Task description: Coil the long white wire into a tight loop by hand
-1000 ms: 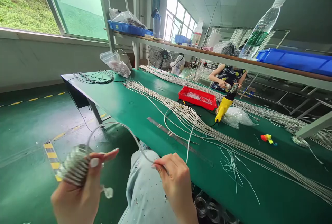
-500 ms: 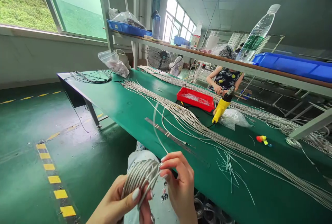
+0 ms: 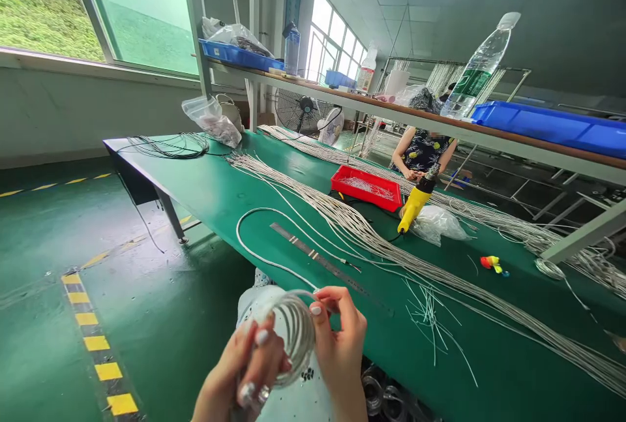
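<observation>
No words, brands or numbers can be read anywhere in this view. The large water bottle (image 3: 476, 70) on the shelf (image 3: 391, 105) has a green label (image 3: 468, 85), but its lettering is too blurred to read, and the label on the white bottle (image 3: 366, 71) farther along the shelf is too small. The steel ruler (image 3: 327, 265) lying near the desk's (image 3: 205, 174) front edge has tick marks and a few darker bands, but no figures can be made out. Nothing legible shows on the wire coil (image 3: 293, 337) either.
</observation>
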Tool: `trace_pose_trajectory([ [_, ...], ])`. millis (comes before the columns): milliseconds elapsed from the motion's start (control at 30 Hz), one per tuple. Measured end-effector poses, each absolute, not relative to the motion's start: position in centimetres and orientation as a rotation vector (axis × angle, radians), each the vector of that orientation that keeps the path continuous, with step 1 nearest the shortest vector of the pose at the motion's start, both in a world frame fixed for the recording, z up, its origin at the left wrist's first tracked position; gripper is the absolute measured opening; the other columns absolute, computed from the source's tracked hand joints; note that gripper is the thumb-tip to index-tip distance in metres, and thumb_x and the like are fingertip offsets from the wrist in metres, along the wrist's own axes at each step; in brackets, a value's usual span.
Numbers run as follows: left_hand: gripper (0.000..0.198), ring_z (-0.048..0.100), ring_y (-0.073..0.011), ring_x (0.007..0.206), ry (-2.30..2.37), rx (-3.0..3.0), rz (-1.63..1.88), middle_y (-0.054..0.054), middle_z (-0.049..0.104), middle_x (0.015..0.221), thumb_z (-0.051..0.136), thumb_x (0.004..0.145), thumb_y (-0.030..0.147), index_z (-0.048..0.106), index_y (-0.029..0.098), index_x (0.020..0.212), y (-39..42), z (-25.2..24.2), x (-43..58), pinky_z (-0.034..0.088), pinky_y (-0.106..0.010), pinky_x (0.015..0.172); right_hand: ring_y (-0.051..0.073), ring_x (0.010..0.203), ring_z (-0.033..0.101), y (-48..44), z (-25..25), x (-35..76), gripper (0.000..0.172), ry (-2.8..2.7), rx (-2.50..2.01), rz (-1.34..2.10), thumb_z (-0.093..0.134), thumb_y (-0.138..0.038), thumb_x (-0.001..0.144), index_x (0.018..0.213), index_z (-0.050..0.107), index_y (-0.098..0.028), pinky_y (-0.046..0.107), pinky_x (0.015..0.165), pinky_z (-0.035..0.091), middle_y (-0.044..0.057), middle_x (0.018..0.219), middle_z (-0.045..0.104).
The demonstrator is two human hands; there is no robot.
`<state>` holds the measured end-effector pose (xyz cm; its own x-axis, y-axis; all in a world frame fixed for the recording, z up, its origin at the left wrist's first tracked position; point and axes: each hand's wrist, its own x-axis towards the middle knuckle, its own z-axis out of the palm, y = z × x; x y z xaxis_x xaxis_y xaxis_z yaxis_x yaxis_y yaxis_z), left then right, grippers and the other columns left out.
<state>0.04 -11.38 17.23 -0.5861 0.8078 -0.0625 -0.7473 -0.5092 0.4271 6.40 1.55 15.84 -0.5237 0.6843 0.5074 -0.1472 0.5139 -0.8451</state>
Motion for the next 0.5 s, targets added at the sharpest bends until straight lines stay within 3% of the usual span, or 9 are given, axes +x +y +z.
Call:
trace_pose_trajectory([
  [67, 0.010, 0.057, -0.0079, 0.044, 0.280, 0.089, 2.274, 0.009, 0.061, 0.042, 0.070, 0.086, 0.019, 0.061, 0.018, 0.081, -12.4, 17.5, -1.2, 0.060, -0.023, 0.065, 0.015, 0.063, 0.061, 2.3, 15.5, 6.3, 0.026, -1.982, -0.428, 1.136, 0.063, -0.050, 0.090, 0.093, 0.060, -0.024, 0.023, 0.059, 0.050, -0.003, 0.071, 0.061],
  [167, 0.029, 0.063, -0.0089, 0.053, 0.019, 0.019, 2.383, 0.010, 0.067, 0.060, 0.065, 0.082, 0.000, 0.055, 0.019, 0.100, -14.1, 18.2, -2.9, 0.063, -0.026, 0.072, 0.015, 0.068, 0.065, 3.4, 14.7, 5.9, 0.019, -2.081, -0.439, 1.074, 0.062, -0.042, 0.093, 0.094, 0.059, -0.023, 0.023, 0.061, 0.052, -0.001, 0.078, 0.066],
  [267, 0.039, 0.065, -0.0053, 0.058, -0.024, -0.066, 2.497, 0.012, 0.068, 0.068, 0.059, 0.080, -0.008, 0.052, 0.020, 0.107, -15.1, 18.7, -4.0, 0.062, -0.019, 0.073, 0.014, 0.070, 0.066, 3.8, 13.9, 5.4, 0.012, -2.016, -0.382, 0.967, 0.059, -0.033, 0.097, 0.090, 0.061, -0.023, 0.021, 0.062, 0.053, 0.000, 0.080, 0.069],
  [333, 0.036, 0.061, -0.0026, 0.049, 0.333, -0.140, 2.615, 0.014, 0.065, 0.062, 0.077, 0.071, 0.004, 0.058, 0.018, 0.099, -15.1, 18.7, -4.5, 0.060, -0.013, 0.068, 0.014, 0.071, 0.066, 3.5, 13.9, 5.2, 0.014, -1.985, -0.300, 0.896, 0.057, -0.030, 0.098, 0.089, 0.063, -0.022, 0.022, 0.065, 0.053, 0.000, 0.079, 0.070],
  [400, 0.048, 0.056, -0.0025, 0.042, 0.871, -0.248, 2.650, 0.013, 0.064, 0.055, 0.095, 0.049, 0.022, 0.063, 0.017, 0.084, -14.8, 18.6, -4.9, 0.059, -0.011, 0.060, 0.015, 0.072, 0.064, 3.1, 14.2, 5.0, 0.014, -2.018, -0.210, 0.797, 0.056, -0.029, 0.099, 0.090, 0.065, -0.022, 0.024, 0.066, 0.050, 0.000, 0.079, 0.071],
  [467, 0.057, 0.063, -0.0073, 0.048, 1.250, -0.334, 2.581, 0.007, 0.070, 0.057, 0.099, 0.036, 0.035, 0.068, 0.016, 0.080, -14.6, 18.3, -5.2, 0.058, -0.012, 0.058, 0.015, 0.069, 0.059, 2.6, 14.8, 5.1, 0.013, -2.084, -0.140, 0.681, 0.058, -0.028, 0.098, 0.089, 0.066, -0.023, 0.027, 0.063, 0.044, -0.002, 0.078, 0.071],
  [500, 0.057, 0.066, -0.0102, 0.053, 1.387, -0.345, 2.528, 0.003, 0.074, 0.062, 0.098, 0.038, 0.040, 0.070, 0.016, 0.082, -14.6, 18.2, -5.3, 0.056, -0.011, 0.054, 0.015, 0.067, 0.056, 2.3, 15.0, 5.1, 0.013, -2.118, -0.115, 0.622, 0.059, -0.029, 0.098, 0.088, 0.067, -0.024, 0.028, 0.061, 0.040, -0.003, 0.077, 0.071],
])
